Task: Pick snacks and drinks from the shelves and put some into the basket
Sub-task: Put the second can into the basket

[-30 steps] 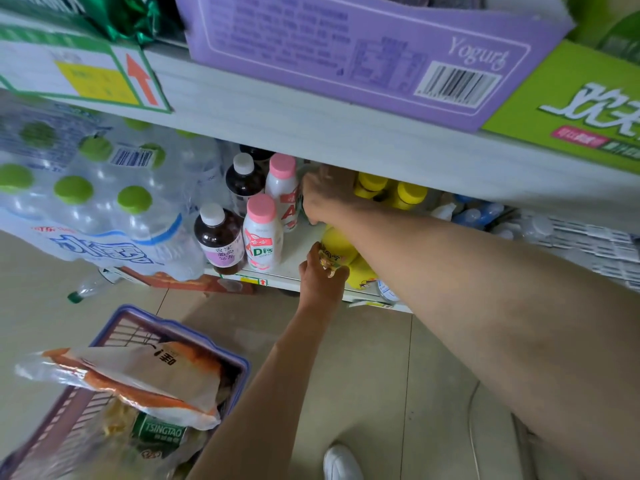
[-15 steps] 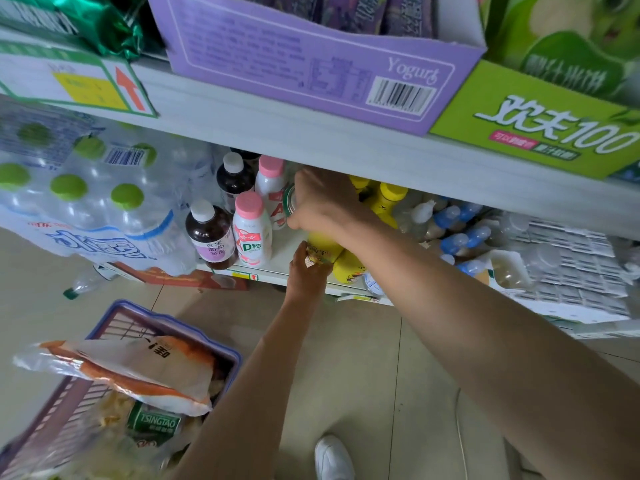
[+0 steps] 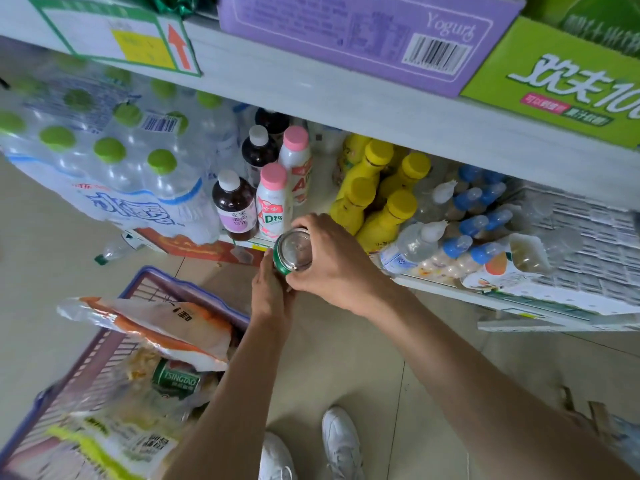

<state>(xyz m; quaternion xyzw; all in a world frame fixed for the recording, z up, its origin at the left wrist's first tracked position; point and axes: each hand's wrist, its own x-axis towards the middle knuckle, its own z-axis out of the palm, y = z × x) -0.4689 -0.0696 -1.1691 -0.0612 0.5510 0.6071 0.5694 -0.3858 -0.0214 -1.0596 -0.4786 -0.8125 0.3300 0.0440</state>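
A green can (image 3: 293,251) with a silver end facing me is held in front of the lower shelf edge. My right hand (image 3: 334,263) grips it from the right and above. My left hand (image 3: 270,292) holds its lower left side. The purple basket (image 3: 152,284) sits on the floor at lower left. It holds an orange-and-white snack bag (image 3: 162,327), a green Tsingtao can (image 3: 177,378) and a yellow-green packet (image 3: 114,441). Yellow bottles (image 3: 377,199) stand on the shelf just behind my hands.
The lower shelf also carries a wrapped pack of green-capped water bottles (image 3: 104,161), dark and pink-capped bottles (image 3: 266,188), and blue-capped bottles (image 3: 474,216). A purple yogurt carton (image 3: 346,32) and a green carton (image 3: 561,81) sit on the shelf above. My white shoes (image 3: 311,448) stand on the tiled floor.
My right hand has drawn the green can out from deep in the shelf toward me. My left hand left the yellow bottle and came up onto the can.
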